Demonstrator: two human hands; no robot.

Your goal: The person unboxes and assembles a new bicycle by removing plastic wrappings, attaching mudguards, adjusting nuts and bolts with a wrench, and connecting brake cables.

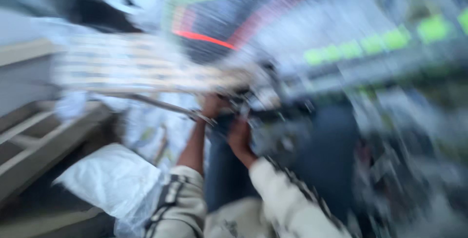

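Two hands meet at a blurred dark metal object (265, 121) in the frame's middle: the left hand (212, 106) by a thin metal rod (165, 105), the right hand (240, 140) beneath. Blur hides each hand's grip. A white sack (109, 179) lies lower left.

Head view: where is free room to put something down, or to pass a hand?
Too blurred to be sure. Only the white sack beside the left hand looks bare. Crowded around both hands, where the right hand meets dark metal parts.
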